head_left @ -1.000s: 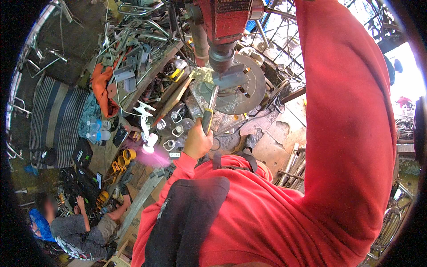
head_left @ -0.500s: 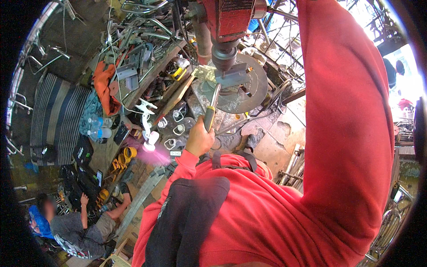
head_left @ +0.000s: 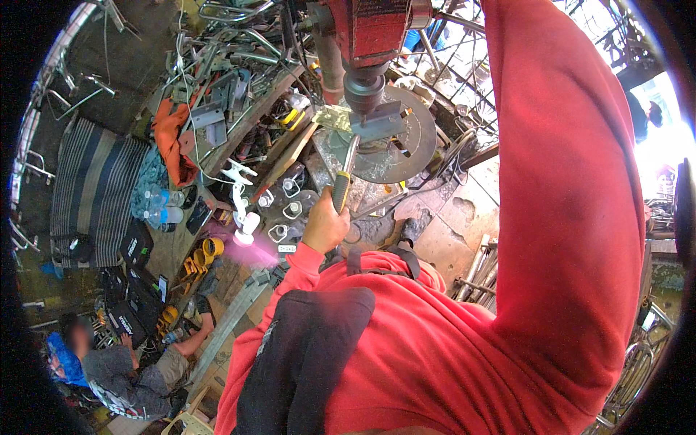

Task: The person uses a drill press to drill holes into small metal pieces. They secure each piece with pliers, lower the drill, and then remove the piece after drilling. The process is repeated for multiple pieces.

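My left hand (head_left: 325, 224) is closed around the yellow-and-grey handle of a hand tool (head_left: 344, 181) with a shiny metal shaft; I cannot make out its exact kind. The tool's far end meets a grey bent metal piece (head_left: 382, 123) on the round metal table (head_left: 413, 156) of a drill press. Directly above this piece is the drill chuck (head_left: 364, 88), under the red drill press head (head_left: 368, 32). How the bit's tip meets the metal is too small to tell. My right arm (head_left: 569, 196), in a red sleeve, reaches up past the top edge, its hand out of sight.
Left of the press, a wooden bench (head_left: 254, 109) bears scrap metal and an orange cloth (head_left: 172, 138). Plastic jugs (head_left: 292, 209) and a white clamp lamp (head_left: 245, 225) stand near my left forearm. A person (head_left: 130, 373) sits at lower left; metal rods (head_left: 475, 268) lie at right.
My left hand, the tool and the metal piece look still. The seated person's raised hand has come down, and someone at the far right edge has shifted slightly.
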### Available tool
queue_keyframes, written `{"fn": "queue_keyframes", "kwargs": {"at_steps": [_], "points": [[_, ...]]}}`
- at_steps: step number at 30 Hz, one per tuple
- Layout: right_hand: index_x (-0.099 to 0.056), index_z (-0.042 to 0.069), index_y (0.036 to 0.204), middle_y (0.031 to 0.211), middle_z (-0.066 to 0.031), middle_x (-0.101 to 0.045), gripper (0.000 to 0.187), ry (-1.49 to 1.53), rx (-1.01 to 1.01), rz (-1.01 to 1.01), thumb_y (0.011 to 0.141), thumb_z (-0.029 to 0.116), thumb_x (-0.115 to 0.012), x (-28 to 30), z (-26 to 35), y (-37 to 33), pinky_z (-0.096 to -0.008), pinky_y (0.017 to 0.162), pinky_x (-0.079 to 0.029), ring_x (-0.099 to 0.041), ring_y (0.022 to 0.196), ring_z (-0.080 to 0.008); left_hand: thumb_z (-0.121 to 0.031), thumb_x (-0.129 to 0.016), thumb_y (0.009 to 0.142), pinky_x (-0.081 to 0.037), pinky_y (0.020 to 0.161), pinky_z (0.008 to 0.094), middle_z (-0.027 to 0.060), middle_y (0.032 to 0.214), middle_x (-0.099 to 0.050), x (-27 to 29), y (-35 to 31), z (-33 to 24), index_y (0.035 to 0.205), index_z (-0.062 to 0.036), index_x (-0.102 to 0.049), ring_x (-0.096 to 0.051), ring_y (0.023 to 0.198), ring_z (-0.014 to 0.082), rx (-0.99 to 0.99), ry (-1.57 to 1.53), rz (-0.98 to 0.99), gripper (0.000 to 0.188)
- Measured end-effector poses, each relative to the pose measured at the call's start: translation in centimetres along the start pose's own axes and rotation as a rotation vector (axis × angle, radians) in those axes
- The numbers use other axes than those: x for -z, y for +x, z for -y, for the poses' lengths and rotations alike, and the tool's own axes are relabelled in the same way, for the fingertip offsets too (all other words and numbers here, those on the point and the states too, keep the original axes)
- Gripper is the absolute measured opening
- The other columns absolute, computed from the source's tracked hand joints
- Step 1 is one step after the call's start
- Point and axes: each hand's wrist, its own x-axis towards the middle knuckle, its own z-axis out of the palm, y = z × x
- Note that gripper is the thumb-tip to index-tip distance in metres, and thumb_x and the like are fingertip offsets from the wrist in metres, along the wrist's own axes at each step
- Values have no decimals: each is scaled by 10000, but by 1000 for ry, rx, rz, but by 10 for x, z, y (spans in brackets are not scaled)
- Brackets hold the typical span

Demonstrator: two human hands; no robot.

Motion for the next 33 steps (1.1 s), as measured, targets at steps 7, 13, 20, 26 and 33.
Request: {"fn": "queue_keyframes", "kwargs": {"at_steps": [7, 13, 20, 26, 33], "points": [[-554, 78, 885, 667, -48, -505, 349, 19, 0, -2, 924, 415, -474, 1, -1, -1, -318, 482, -370, -464, 543, -169, -84, -620, 801, -464, 733, 488, 260, 872, -601, -4, 0, 1, 1048, -9, -499, -589, 845, 459, -17, -3, -46, 284], [-544, 85, 873, 656, -41, -490, 345, 38, 2, -3, 928, 417, -465, 0, -1, -1, -313, 470, -356, -448, 530, -162, -79, -622, 795, -471, 749, 464, 252, 910, -605, -3, -1, 2, 1078, -3, -512, -598, 867, 443, 3, 14, -44, 312], [-531, 94, 860, 642, -33, -472, 342, 67, 3, -5, 934, 419, -455, 0, 0, -1, -307, 456, -340, -430, 516, -155, -98, -625, 789, -471, 746, 472, 253, 902, -609, -2, 1, 3, 1076, -1, -510, -605, 864, 439, -16, 20, -62, 324], [-521, 101, 849, 631, -26, -456, 340, 93, 5, -4, 938, 420, -447, -1, 0, 0, -302, 444, -326, -414, 503, -148, -107, -623, 788, -468, 722, 480, 244, 869, -609, -2, 2, 4, 1037, -2, -510, -604, 823, 438, -20, 5, -65, 293], [-508, 109, 836, 617, -18, -438, 338, 138, 3, -5, 943, 422, -437, -1, 1, 2, -296, 430, -310, -396, 489, -141, -103, -622, 786, -473, 720, 473, 240, 864, -613, -3, 4, 6, 1013, -2, -522, -606, 822, 436, -23, 12, -71, 268]]}}
